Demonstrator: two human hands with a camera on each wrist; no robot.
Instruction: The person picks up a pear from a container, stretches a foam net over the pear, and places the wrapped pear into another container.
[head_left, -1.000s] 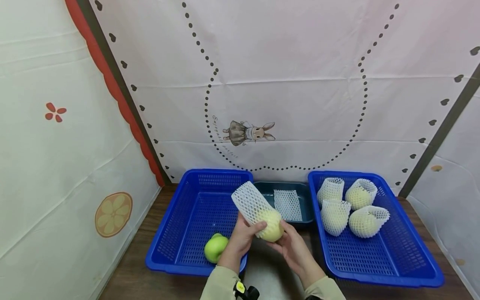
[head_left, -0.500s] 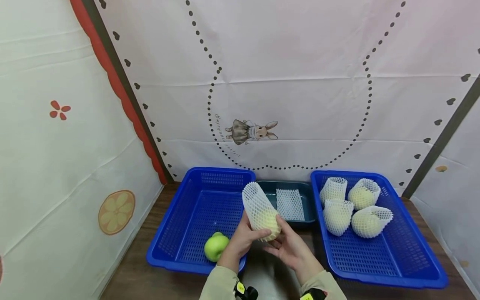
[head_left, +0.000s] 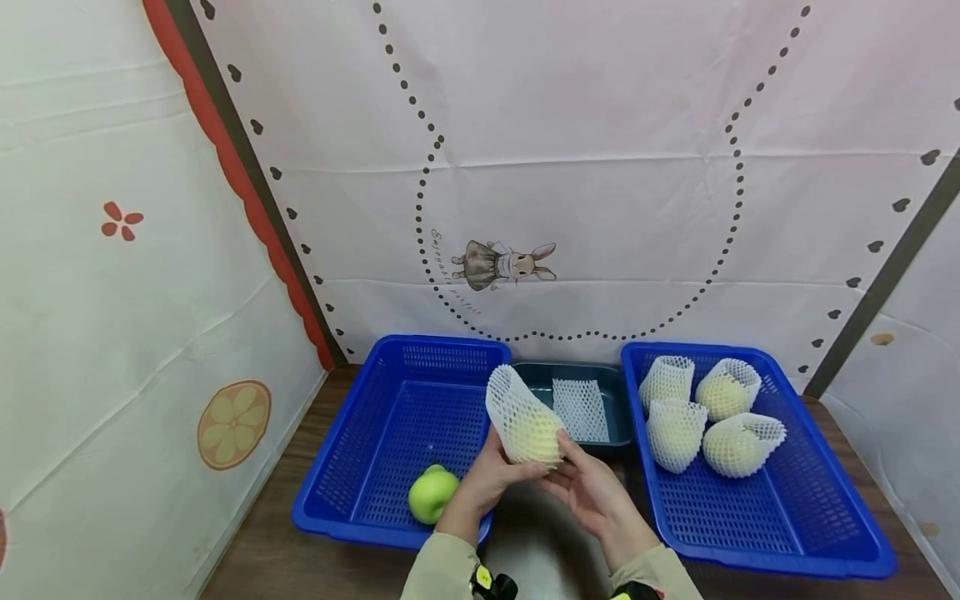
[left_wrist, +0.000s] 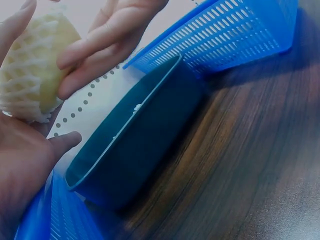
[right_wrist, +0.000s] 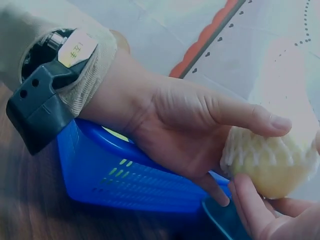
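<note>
Both hands hold a pale yellow fruit [right_wrist: 277,181] in a white foam net [head_left: 512,408], in front of the small tray. Slack netting rises beyond it to the upper left. My left hand [head_left: 486,483] grips the covered side; its thumb lies on the net in the right wrist view. From the right, my right hand [head_left: 598,493] holds the fruit's lower end, fingertips at the net's edge. A bare patch of the fruit [left_wrist: 50,82] shows there in the left wrist view. A green apple [head_left: 432,494] lies in the left blue basket [head_left: 337,536], beside my left forearm.
A dark teal tray [head_left: 617,400] stands between the baskets, with a flat white foam net [head_left: 581,410] in it. The right blue basket [head_left: 780,563] holds several netted fruits [head_left: 677,435]. Patterned cloth [head_left: 600,208] hangs behind the wooden table [head_left: 255,558].
The netting has come down over more of the fruit, which was barer at its lower end. The fruit has tilted more upright, and my right hand's fingers have shifted along the net's edge.
</note>
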